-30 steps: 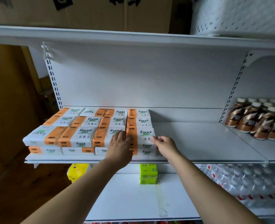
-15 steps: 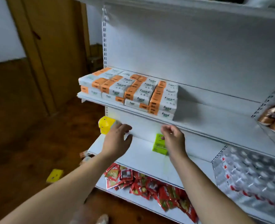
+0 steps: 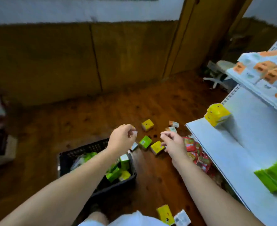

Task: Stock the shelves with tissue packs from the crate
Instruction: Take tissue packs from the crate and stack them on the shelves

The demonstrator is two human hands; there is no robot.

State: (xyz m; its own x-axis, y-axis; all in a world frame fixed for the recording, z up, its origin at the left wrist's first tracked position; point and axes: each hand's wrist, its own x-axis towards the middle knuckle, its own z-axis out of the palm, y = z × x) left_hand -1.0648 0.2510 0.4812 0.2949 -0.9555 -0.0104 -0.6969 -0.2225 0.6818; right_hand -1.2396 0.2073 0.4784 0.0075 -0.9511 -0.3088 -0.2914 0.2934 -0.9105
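The left hand [image 3: 122, 139] and right hand [image 3: 173, 143] hover with fingers loosely curled, holding nothing. At 7 o'clock, the black crate [image 3: 85, 149] holds green tissue packs [image 3: 116, 172]. Loose packs [image 3: 147, 124] litter the floor [image 3: 102, 111]. The white shelf [image 3: 224, 152] is at 3 o'clock.

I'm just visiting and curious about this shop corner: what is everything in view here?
white metal shelving: one unit, right
black plastic crate: one, on the wooden floor, holding green and yellow packs
loose small tissue packs: about seven, yellow, green, orange-white, scattered on the floor
orange-and-white facial tissue packs: many, its upper shelf
yellow tissue packs: small stack, lower shelf corner
green tissue packs: a few, lower shelf
red sachets: many, beneath the lower shelf
left hand, right hand: bare, loosely curled, empty, above the floor packs
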